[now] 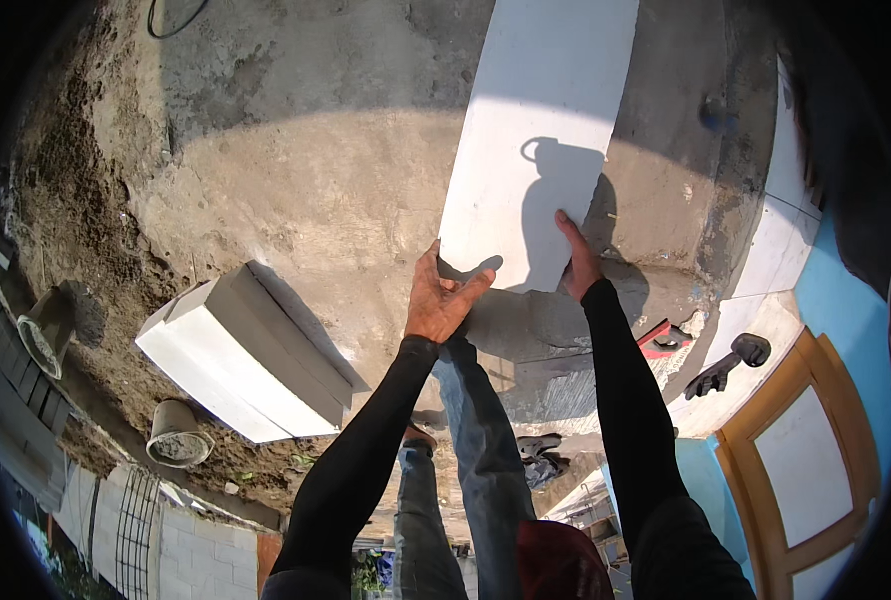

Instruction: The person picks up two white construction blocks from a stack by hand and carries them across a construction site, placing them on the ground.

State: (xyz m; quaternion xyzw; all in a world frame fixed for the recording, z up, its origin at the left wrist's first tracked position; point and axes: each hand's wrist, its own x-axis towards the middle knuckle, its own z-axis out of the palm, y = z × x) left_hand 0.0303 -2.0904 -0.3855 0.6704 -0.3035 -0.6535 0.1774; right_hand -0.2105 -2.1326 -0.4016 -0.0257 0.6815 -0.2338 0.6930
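A large white rectangular block [541, 120] lies along a row on a bed of wet grey mortar [526, 335]. My left hand [442, 295] presses against its near left corner, thumb over the top face. My right hand [579, 262] grips the near right edge of the same block. Both arms wear long black sleeves. My shadow falls across the block's top. My legs in jeans show below, between the arms.
A stack of white blocks [251, 355] sits to the left on rough concrete. Two mortar buckets [178, 437] [44, 335] stand on the dirt at left. A red-handled trowel [661, 338] and a black mallet [731, 362] lie at right near laid blocks. A wooden frame [816, 460] and blue wall stand at far right.
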